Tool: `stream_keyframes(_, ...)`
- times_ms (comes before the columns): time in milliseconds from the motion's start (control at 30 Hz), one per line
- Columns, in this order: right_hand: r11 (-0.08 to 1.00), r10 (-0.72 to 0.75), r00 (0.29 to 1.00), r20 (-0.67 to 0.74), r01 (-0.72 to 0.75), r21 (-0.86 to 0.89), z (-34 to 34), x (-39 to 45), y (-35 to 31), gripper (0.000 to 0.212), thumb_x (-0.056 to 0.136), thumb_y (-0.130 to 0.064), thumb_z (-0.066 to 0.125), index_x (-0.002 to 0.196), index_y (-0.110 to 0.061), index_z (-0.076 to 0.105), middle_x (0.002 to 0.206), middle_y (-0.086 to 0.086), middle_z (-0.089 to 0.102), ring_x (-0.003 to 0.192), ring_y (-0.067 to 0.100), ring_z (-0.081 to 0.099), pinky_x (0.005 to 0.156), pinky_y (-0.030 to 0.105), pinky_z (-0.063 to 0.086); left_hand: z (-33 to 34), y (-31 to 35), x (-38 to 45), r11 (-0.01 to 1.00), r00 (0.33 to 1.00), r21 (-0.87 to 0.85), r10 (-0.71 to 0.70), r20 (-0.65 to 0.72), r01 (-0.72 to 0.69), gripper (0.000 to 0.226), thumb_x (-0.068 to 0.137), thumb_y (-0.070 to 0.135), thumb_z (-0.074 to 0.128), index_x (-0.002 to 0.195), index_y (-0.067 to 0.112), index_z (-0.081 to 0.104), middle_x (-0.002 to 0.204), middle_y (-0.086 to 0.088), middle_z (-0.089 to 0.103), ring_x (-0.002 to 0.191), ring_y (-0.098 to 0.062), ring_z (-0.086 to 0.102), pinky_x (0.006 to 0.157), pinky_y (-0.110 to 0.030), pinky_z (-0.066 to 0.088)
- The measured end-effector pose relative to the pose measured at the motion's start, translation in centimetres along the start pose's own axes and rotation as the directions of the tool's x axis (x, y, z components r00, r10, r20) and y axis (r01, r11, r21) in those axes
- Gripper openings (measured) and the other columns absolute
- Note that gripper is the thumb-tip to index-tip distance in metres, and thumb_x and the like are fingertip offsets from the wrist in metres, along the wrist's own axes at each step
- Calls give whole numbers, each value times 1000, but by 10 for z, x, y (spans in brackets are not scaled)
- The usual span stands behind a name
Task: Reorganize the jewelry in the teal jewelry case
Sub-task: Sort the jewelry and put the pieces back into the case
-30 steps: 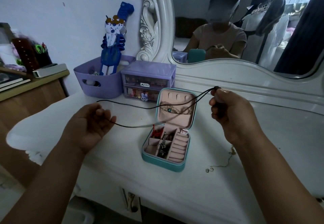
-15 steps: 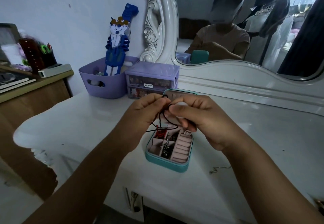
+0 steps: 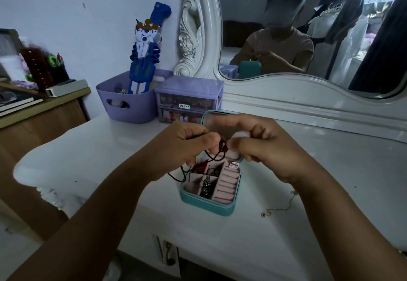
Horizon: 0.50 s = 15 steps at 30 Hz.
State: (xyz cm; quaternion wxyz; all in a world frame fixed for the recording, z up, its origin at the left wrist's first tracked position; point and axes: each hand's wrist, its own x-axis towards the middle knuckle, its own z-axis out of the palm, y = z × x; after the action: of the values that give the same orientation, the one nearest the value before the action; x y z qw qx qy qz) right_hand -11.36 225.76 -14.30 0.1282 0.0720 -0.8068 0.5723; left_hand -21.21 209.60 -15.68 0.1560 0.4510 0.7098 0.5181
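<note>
Cord bunched above case.
We pinch the thin black cord necklace [image 3: 217, 153] between left hand [image 3: 187, 146] and right hand [image 3: 262, 148], directly over the open teal jewelry case [image 3: 207, 203].

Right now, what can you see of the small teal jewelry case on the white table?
The small teal jewelry case sits open on the white table, its lid upright behind both hands. The pale pink lining forms ring rolls on the right and small compartments on the left holding dark jewelry. A thin black cord hangs over its left edge.
</note>
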Motion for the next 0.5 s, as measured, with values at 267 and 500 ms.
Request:
stream_keyframes(267,1000,12,1000,22,-11,-5,7,4,15,5,82,1,62,82,3,66,63,-4,63,49,-2,53,51,7,39,6,-5,3,998,996,55,-2,-93,7,38,84,49,50,56,26,62,57,10,59,59,-1,52,60,-16,43)
stream_keyframes(500,993,53,997,-52,-58,-100,7,5,23,16,84,-6,62,71,-16,66,46,-15,57,43,-3,45,48,7,33,2,-7,8,524,978,-852,-176,-109,-1,32,78,35,46,59,17,64,41,7,49,47,-5,52,67,-21,53)
